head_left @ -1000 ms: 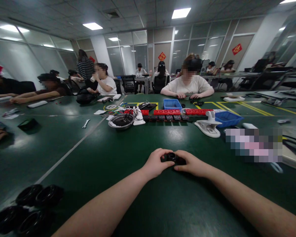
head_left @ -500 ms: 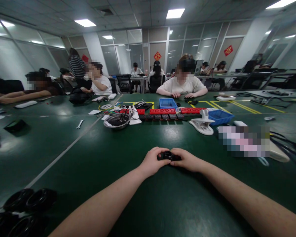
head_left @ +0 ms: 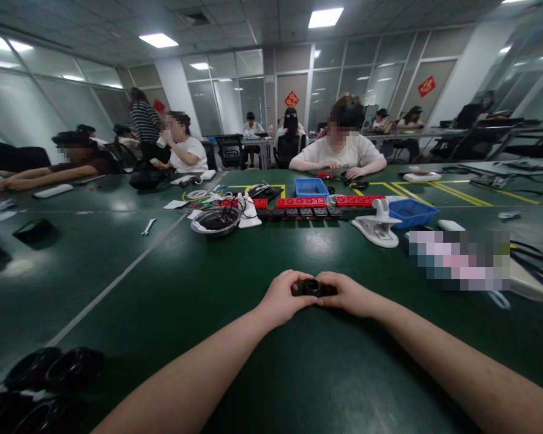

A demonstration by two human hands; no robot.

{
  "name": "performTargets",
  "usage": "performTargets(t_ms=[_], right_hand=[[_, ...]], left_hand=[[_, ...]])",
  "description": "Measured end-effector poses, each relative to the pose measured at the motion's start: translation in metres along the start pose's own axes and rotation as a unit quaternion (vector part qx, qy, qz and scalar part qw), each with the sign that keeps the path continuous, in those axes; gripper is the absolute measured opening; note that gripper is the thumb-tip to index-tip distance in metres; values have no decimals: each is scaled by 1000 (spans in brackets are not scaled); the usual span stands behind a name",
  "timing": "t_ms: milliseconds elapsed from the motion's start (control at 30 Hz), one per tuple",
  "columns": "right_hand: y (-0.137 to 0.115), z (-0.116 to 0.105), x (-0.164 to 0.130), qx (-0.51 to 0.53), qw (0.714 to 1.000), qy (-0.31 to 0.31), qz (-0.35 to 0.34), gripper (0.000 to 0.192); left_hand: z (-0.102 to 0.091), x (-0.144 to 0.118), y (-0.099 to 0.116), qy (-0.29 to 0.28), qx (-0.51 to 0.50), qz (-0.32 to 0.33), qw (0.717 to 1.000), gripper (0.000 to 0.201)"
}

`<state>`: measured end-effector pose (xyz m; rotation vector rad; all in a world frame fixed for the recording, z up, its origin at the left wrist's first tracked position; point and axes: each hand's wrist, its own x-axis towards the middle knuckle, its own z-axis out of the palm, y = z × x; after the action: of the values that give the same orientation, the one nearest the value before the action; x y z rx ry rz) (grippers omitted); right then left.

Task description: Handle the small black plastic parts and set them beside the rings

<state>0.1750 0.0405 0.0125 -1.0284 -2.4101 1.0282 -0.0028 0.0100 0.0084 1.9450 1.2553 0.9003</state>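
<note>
Between my two hands, at the middle of the green table [head_left: 271,361], is a small black ring-shaped part [head_left: 312,287] with a round opening facing up. My left hand [head_left: 286,296] grips it from the left, thumb in front and fingers behind. From the right, my right hand [head_left: 345,294] closes on its other side, the thumbs nearly touching in front. The part's lower side is hidden by the fingers. Similar but larger-looking black rings [head_left: 75,369] lie in a group at the near left.
Beyond my hands lie a metal bowl [head_left: 215,223], a red power strip [head_left: 301,202], a white clip stand [head_left: 377,228], and two blue trays [head_left: 411,214]. A small wrench [head_left: 148,226] rests at left. A blurred-out item [head_left: 461,259] is at right. A co-worker [head_left: 341,147] sits opposite.
The view has shifted slightly, so most things sit a little further right. Both hands keep their hold on the black ring-shaped part. A red-handled object now shows by the opposite co-worker's hands.
</note>
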Motion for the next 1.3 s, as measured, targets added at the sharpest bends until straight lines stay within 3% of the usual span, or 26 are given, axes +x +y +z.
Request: performTargets(t_ms=[133, 267, 467, 600, 733, 867, 1300], right_hand=[[2, 4, 0, -2, 999, 26, 29, 20], [-2, 15, 3, -63, 992, 95, 61, 21], [-18, 32, 5, -219, 952, 184, 108, 17], [-21, 30, 2, -220, 956, 169, 95, 23], [-17, 15, -3, -130, 987, 95, 0, 41], [-11, 2, -5, -48, 998, -3, -34, 25], [-2, -1, -1, -22, 1000, -9, -13, 18]], left_hand=[[2, 0, 2, 20, 18, -11, 1000, 35], [7, -1, 4, 61, 36, -31, 997, 33], [11, -2, 4, 115, 72, -45, 990, 28], [7, -1, 1, 87, 49, -34, 994, 30], [-2, -1, -1, 18, 18, 5, 1000, 30], [-5, -2, -1, -20, -1, 33, 999, 31], [-3, -1, 2, -23, 6, 21, 1000, 31]])
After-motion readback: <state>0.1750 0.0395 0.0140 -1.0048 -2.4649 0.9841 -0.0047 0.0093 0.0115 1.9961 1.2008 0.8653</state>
